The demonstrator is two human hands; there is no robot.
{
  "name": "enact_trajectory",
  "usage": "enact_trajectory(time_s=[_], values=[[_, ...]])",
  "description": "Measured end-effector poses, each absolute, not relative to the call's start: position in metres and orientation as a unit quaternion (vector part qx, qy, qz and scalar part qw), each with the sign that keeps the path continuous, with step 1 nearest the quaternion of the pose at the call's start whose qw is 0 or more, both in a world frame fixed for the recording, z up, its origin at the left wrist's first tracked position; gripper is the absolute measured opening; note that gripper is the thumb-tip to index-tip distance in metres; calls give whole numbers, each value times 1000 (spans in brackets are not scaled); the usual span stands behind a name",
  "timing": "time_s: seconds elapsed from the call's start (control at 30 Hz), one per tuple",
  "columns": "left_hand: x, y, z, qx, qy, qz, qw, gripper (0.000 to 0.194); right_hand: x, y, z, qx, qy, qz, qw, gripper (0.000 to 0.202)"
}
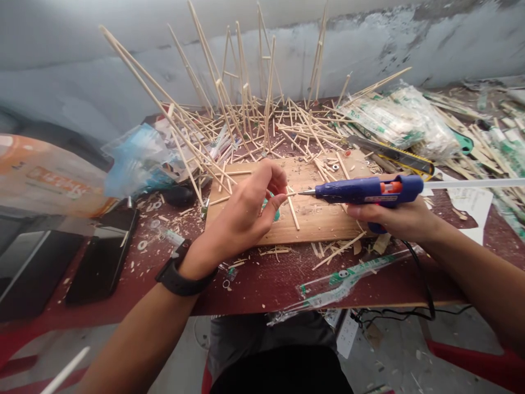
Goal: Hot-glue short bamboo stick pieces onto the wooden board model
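Between thumb and fingers my left hand (258,205) pinches a short wooden stick (291,193), its end pointing right. My right hand (394,216) is wrapped round the handle of a blue glue gun (361,191), with a white glue stick (471,185) coming out of its back. The metal nozzle meets or nearly meets the tip of the pinched stick; I cannot tell which. Beneath both hands lies a wooden board (283,236). Another thin stick (294,213) rests on it just right of my left fingers. Something teal shows partly behind my left thumb.
Thin sticks joined into tall frames (241,71) stand at the back amid loose sticks. To the right lie a utility knife (394,154) and plastic-wrapped packets (394,115). A phone (102,257) lies at left near an orange-and-white package (53,175). A black cable (426,290) hangs over the front edge.
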State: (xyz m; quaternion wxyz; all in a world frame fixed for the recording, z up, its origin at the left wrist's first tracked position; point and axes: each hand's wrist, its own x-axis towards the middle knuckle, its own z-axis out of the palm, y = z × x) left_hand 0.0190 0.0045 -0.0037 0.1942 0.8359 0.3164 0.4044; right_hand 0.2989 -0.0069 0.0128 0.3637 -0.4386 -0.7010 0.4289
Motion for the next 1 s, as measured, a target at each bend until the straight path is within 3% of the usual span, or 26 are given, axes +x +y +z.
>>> enact_trajectory(time_s=[1.0], values=[[19,4,-4,837,308,404,201,27,302,-6,9,-456,-715,410,337,28]])
